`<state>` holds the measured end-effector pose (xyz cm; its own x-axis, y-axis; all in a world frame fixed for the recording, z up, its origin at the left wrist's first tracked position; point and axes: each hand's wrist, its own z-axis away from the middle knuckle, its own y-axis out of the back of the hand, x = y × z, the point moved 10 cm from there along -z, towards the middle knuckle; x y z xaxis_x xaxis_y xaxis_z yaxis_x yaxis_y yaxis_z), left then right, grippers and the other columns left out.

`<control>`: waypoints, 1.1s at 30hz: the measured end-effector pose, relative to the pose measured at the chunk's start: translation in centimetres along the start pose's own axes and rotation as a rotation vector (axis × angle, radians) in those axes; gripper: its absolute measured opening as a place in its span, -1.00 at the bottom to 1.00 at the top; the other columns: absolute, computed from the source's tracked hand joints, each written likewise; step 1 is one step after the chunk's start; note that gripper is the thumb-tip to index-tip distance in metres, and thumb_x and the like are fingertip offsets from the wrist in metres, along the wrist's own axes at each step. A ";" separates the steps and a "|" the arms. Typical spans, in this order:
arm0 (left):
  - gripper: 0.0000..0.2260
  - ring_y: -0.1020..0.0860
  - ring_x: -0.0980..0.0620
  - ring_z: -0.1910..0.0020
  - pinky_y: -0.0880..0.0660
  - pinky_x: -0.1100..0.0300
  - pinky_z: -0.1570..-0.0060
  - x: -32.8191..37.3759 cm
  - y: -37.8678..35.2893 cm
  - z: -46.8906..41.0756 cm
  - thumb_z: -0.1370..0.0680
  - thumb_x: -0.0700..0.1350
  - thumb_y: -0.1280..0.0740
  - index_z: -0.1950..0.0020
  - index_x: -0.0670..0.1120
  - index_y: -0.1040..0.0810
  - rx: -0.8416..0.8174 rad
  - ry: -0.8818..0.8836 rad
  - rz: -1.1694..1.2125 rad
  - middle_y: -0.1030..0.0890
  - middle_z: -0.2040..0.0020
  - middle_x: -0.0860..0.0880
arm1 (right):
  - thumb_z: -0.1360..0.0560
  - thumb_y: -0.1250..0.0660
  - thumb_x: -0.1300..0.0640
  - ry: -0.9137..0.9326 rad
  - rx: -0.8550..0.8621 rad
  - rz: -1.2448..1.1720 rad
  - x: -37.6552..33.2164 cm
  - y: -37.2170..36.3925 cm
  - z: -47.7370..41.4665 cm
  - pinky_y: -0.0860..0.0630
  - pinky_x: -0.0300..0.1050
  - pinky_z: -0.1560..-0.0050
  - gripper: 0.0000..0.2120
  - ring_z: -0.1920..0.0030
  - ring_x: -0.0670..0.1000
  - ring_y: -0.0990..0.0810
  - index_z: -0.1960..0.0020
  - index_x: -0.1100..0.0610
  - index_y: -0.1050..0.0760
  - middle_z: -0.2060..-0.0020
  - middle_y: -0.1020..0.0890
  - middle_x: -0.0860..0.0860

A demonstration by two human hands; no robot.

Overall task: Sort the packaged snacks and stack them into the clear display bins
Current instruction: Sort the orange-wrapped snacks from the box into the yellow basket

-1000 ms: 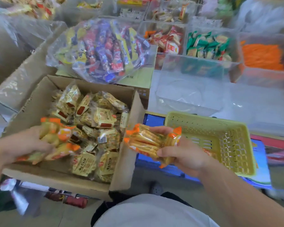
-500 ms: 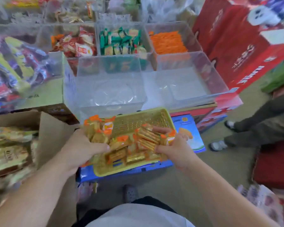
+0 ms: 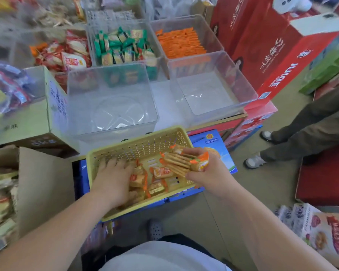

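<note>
Gripping a fanned stack of orange-ended cracker packets [image 3: 179, 162] in the right hand [image 3: 209, 173], thumb under and fingers curled over the top, at the right wall of the yellow basket [image 3: 137, 138]. Resting the left hand [image 3: 114, 178] palm down inside the same basket, fingers spread and fairly straight over loose packets [image 3: 160, 173] of the same sort. Pinching nothing there, so far as can be made out. Between the two hands and under the left palm, a small unsorted heap.

Judging progress as partial. Already filled, well beyond both hands: three rear bins, with red-and-white packets [image 3: 70, 55] far ahead of the left hand, green-wrapped packets [image 3: 123, 45] further right, and orange-wrapped packets [image 3: 181, 43] ahead of the right hand, laid in neat rows. Yet to fill: the empty clear bin [image 3: 110, 106] just past the basket rim ahead of the left fingertips, and the second empty clear bin [image 3: 209, 94] ahead of the held stack.

Left to do, by the look of it: gathering the basket's remainder into the stack, lifting forward, laying it in rows in one near bin. Waiting beside the left forearm: a cardboard box [image 3: 45, 192] of gold-wrapped packets [image 3: 0, 192], likely for the other bin.
</note>
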<state>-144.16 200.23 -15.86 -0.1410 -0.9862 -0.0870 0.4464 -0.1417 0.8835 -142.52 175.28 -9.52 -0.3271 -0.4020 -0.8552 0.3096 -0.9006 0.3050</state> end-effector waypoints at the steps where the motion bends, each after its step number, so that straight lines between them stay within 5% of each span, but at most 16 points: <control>1: -0.18 -0.21 -0.22 -0.56 -0.09 -0.29 -0.52 -0.1 1.1 0.9 -0.35 0.41 -0.38 -0.55 0.14 -0.36 0.101 -0.002 0.014 -0.36 -0.55 -0.08 | -0.33 -0.43 0.35 0.009 -0.007 0.030 -0.3 -0.1 -0.5 -0.62 0.05 0.22 -0.45 0.26 0.04 -0.64 -0.17 -0.16 -0.59 0.09 -0.73 -0.09; 3: -0.28 -0.23 -0.30 -0.56 -0.13 -0.42 -0.47 -0.8 2.5 3.3 -0.29 0.32 -0.50 -0.39 0.04 -0.57 0.272 0.014 0.089 -0.40 -0.52 -0.17 | -0.32 -0.43 0.30 0.028 -0.047 0.101 -1.1 -1.0 -1.6 -0.58 -0.06 0.26 -0.47 0.29 0.01 -0.65 -0.11 -0.24 -0.59 0.13 -0.72 -0.17; 6: -0.22 -0.16 -0.35 -0.59 -0.12 -0.46 -0.44 -2.5 1.6 5.9 -0.23 0.32 -0.57 -0.35 -0.05 -0.60 0.328 0.109 0.171 -0.28 -0.58 -0.29 | -0.31 -0.45 0.26 0.061 -0.125 0.252 -1.9 -3.7 -3.8 -0.52 -0.27 0.40 -0.45 0.37 -0.13 -0.60 0.05 -0.42 -0.54 0.13 -0.64 -0.33; 9: -0.12 0.12 -0.26 -0.66 -0.04 -0.36 -0.53 -3.6 -0.3 6.4 -0.38 0.44 -0.40 -0.55 -0.05 -0.40 0.262 0.152 0.226 0.03 -0.67 -0.28 | -0.35 -0.52 0.18 0.062 -0.167 0.449 -0.7 -6.0 -6.5 -0.59 -0.22 0.20 -0.47 0.12 -0.03 -0.64 -0.18 -0.28 -0.53 -0.20 -0.56 -0.03; 13: -0.08 0.32 -0.19 -0.63 0.01 -0.25 -0.59 -4.1 -0.9 6.0 -0.43 0.49 -0.25 -0.65 0.00 -0.20 0.241 0.138 0.282 0.21 -0.67 -0.22 | -0.27 -0.63 0.05 -0.081 -0.343 0.754 3.4 -8.4 -8.1 -0.58 -0.11 -0.15 0.03 -0.22 0.19 -0.61 -0.57 -0.29 -0.14 -0.56 0.00 0.18; 16: -0.12 0.34 -0.18 -0.63 0.06 -0.26 -0.58 -3.9 -0.7 6.1 -0.44 0.48 -0.24 -0.64 0.06 -0.20 0.224 0.111 0.290 0.22 -0.67 -0.18 | -0.22 -0.68 -0.06 -0.125 -0.405 0.833 4.0 -9.4 -8.1 -0.41 -0.03 -0.41 0.20 -0.42 0.24 -0.47 -0.62 -0.27 0.02 -0.60 0.15 0.20; 19: -0.19 0.21 -0.18 -0.66 0.12 -0.25 -0.57 -3.9 0.5 7.4 -0.46 0.47 -0.23 -0.62 0.11 -0.24 0.238 0.073 0.285 0.14 -0.70 -0.13 | -0.28 -0.59 -0.23 -0.090 -0.343 0.888 2.5 -10.0 -7.7 -0.40 0.06 -0.45 0.08 -0.44 0.28 -0.43 -0.61 -0.26 -0.02 -0.60 0.00 0.22; 21: -0.27 -0.07 -0.24 -0.64 -0.05 -0.28 -0.55 -4.5 2.0 9.6 -0.44 0.41 -0.33 -0.52 0.07 -0.43 0.326 0.062 0.319 -0.15 -0.66 -0.16 | -0.34 -0.49 -0.28 0.036 -0.248 0.905 -0.3 -11.2 -7.0 -0.40 0.12 -0.43 -0.11 -0.46 0.26 -0.38 -0.57 -0.23 -0.19 -0.55 -0.20 0.17; 24: -0.41 -0.35 -0.26 -0.52 -0.28 -0.25 -0.46 -7.9 3.2 14.4 -0.42 0.27 -0.43 -0.34 -0.04 -0.61 0.514 0.124 0.379 -0.43 -0.52 -0.16 | -0.41 -0.45 -0.24 0.292 -0.174 0.706 -5.5 -15.2 -4.4 -0.41 -0.11 -0.29 -0.40 -0.33 0.03 -0.47 -0.41 -0.13 -0.46 -0.30 -0.49 -0.04; 29: -0.51 -0.41 -0.16 -0.42 -0.41 -0.17 -0.38 -18.2 0.1 23.5 -0.46 0.21 -0.41 -0.28 -0.06 -0.62 0.611 0.365 0.436 -0.47 -0.42 -0.06 | -0.44 -0.48 -0.17 0.492 -0.346 0.455 -11.2 -26.0 2.1 -0.37 -0.37 -0.11 -0.63 -0.07 -0.35 -0.46 -0.22 -0.24 -0.53 -0.11 -0.48 -0.34; 33: -0.49 -0.48 -0.19 -0.36 -0.46 -0.19 -0.34 -28.7 -6.2 29.6 -0.41 0.15 -0.55 -0.28 -0.05 -0.63 0.432 0.677 0.428 -0.52 -0.37 -0.11 | -0.48 -0.43 -0.20 0.556 -0.456 0.448 -13.3 -34.0 5.9 -0.41 -0.38 -0.12 -0.69 -0.17 -0.31 -0.44 -0.21 -0.25 -0.51 -0.12 -0.45 -0.37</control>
<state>-169.05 231.91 -5.19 0.5706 -0.8061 0.1569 -0.0479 0.1581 0.9863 -153.93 210.25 -6.04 0.3625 -0.4580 -0.8117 0.6738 -0.4729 0.5678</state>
